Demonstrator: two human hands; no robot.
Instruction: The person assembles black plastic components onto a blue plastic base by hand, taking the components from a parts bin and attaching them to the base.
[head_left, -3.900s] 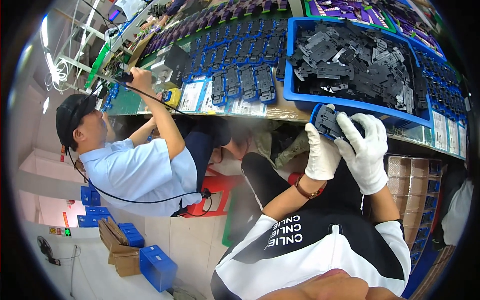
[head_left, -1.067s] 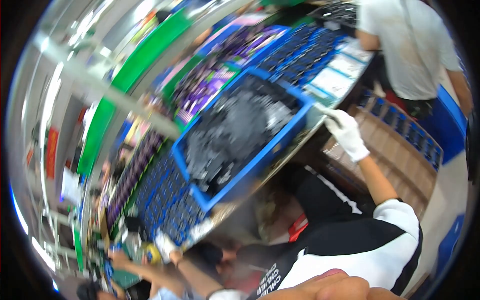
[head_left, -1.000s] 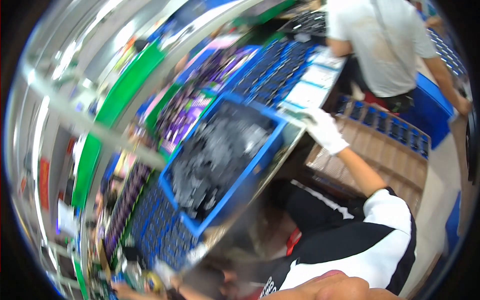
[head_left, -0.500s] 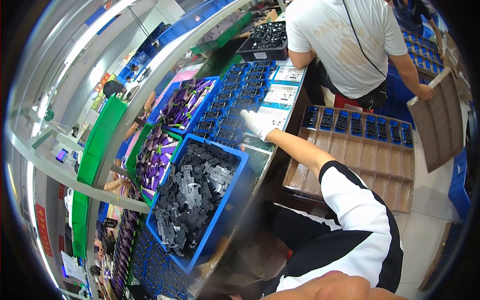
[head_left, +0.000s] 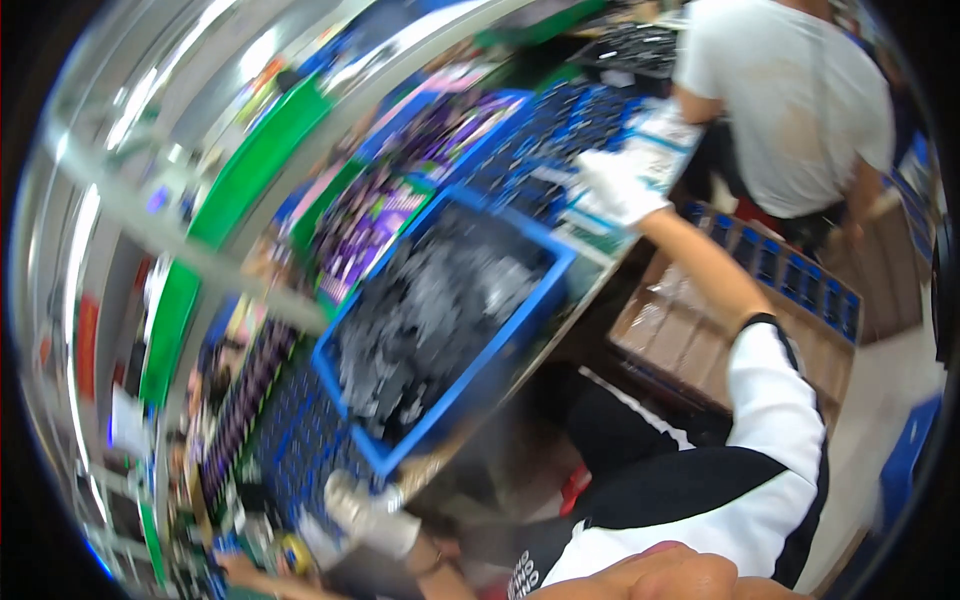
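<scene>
Your right hand, white glove, has stretched far out since half second ago, now on rows of dark parts past blue bin. Grip unreadable in blur. Left hand low beside bin, state also unclear.

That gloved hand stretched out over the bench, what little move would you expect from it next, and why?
Probably a short lowering onto the rows of small dark parts. The right hand, in a white glove, is at full reach over them beyond the blue bin. Blur hides whether it holds anything.
</scene>
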